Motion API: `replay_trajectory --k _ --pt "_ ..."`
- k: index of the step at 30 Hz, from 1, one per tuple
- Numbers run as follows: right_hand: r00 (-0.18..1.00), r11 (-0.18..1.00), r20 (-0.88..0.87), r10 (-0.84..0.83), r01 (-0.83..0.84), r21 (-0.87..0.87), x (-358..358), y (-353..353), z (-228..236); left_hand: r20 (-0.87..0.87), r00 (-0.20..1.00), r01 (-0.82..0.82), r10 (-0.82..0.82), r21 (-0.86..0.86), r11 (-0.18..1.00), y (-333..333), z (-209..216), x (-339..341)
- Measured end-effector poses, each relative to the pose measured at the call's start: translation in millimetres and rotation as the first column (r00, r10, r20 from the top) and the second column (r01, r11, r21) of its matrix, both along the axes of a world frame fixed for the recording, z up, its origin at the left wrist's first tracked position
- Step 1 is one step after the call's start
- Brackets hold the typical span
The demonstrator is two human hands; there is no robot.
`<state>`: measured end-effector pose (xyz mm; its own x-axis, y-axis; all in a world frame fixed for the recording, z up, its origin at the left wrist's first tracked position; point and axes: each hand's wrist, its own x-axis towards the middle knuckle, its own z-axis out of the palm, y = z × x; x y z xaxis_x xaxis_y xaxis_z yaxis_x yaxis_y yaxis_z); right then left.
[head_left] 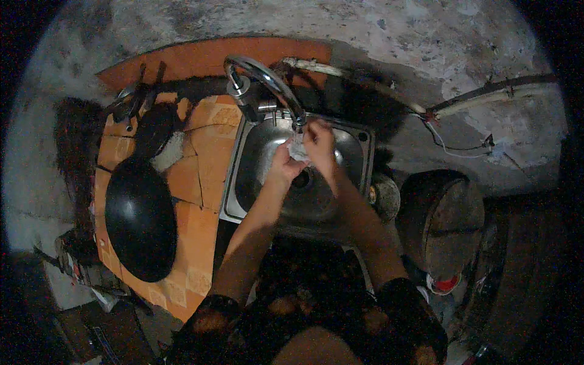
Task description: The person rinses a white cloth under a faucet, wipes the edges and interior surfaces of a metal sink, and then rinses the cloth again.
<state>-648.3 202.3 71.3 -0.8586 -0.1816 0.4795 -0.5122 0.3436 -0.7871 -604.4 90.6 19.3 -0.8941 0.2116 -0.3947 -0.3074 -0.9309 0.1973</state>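
Both my hands are over a steel sink [246, 198], below the curved chrome faucet [267, 74]. My left hand [283, 163] is closed around a small whitish, see-through thing [297, 148]; its kind is too blurred to tell, though it looks like a small glass or clear plastic. Close to the spout, on the right side of that thing, is my right hand [320, 145]. Its fingers are curled and somewhat smeared, and what they grip is hidden. Under my hands the dark drain [301, 178] shows in the basin.
Left of the sink, a large black wok [141, 219] lies on an orange tiled counter [204, 131], with dark pans [156, 128] behind it. A big round dark vessel [453, 222] stands at the right, beside a smaller pot [385, 198]. Pipes [474, 103] run along the rough wall.
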Motion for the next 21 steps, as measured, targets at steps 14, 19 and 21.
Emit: replay_trajectory --k 14,19,21 --pt "0.345 0.459 0.35 0.871 -0.319 -0.829 -34.6 -31.9 10.7 0.101 0.991 -0.092 0.087 0.052 0.994 -11.6 1.5 34.4" --pt "0.757 0.961 0.596 0.268 -0.253 -0.11 19.4 -0.5 26.4 0.123 0.991 0.046 -0.056 0.081 0.996 -14.4 -8.8 44.6" --pt "0.814 0.969 0.528 0.243 -0.233 -0.087 28.6 22.1 -34.2 0.215 0.975 0.141 -0.065 -0.36 0.922 6.8 10.2 37.6"
